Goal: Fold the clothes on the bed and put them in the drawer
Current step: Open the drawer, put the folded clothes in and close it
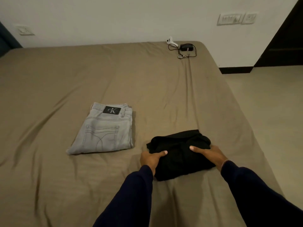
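Head view: a black garment [178, 154], folded into a compact bundle, lies on the near right part of the bed [147, 76]. The left hand [151, 158] grips its left edge, thumb on top, fingers tucked under. The right hand [209, 153] grips the right edge likewise. Folded grey jeans [105, 131] lie just left of it, apart. A white controller [171, 41] and a black charger [186, 47] sit at the far right corner. Judgement: the bundle is light, soft and limp; support both sides from beneath so the folds hold. No drawer is in view
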`<state>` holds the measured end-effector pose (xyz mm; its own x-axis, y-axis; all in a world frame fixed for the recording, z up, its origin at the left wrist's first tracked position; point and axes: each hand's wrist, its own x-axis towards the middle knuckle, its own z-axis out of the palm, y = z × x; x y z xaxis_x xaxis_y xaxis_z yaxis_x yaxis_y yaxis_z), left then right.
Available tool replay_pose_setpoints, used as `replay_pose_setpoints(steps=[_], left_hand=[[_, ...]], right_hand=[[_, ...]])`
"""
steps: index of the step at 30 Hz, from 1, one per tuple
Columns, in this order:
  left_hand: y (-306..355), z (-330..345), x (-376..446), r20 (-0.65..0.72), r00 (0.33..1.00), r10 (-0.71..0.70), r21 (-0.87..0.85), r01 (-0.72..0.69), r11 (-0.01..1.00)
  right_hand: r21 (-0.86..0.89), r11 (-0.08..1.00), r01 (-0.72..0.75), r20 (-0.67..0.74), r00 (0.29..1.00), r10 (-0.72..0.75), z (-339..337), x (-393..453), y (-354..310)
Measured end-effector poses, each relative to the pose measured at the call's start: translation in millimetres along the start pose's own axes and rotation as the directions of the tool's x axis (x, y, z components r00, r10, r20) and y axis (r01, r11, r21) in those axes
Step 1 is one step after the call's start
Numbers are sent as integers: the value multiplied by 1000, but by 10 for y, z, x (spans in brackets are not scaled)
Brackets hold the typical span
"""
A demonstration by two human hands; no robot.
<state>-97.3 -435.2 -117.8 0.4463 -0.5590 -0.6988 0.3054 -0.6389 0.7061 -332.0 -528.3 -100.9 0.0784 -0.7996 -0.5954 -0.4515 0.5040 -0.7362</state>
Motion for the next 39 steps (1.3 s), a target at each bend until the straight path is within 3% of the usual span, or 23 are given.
replay_pose_setpoints(steps=[3, 9, 15, 21, 25, 31, 35, 39], left_hand=[[57, -128, -148, 65, 996, 62, -111, -55, 992], [293, -727, -664, 67, 982, 174, -201, -158, 967], [654, -1860, -1601, -52, 968, 245, -273, -249, 929], [529, -3319, -2746, -295, 930, 222, -346, -320, 882], [220, -4321, -3622, -473, 862, 181, -398, -392, 829], [-751, -5757, -5192, -738, 671, 64, -430, -541, 722], [-1719, -6416, -6301, -851, 523, -43, -425, -639, 641], [-2643, -6662, -7350, -906, 400, -142, -402, -703, 587]], right_hand=[[82, 997, 8, 110, 994, -17, 86, -133, -76], [167, 981, 97, 225, 965, -133, 263, -683, -446], [168, 960, 223, 346, 899, -269, 786, -1487, -1072], [124, 941, 314, 572, 753, -326, 1825, -2549, -1753], [85, 921, 380, 725, 610, -319, 2720, -3416, -2043], [70, 854, 515, 908, 322, -268, 4203, -5238, -2050], [98, 804, 587, 971, 119, -205, 5022, -6601, -1627], [94, 777, 622, 995, -30, -96, 5438, -7793, -1002]])
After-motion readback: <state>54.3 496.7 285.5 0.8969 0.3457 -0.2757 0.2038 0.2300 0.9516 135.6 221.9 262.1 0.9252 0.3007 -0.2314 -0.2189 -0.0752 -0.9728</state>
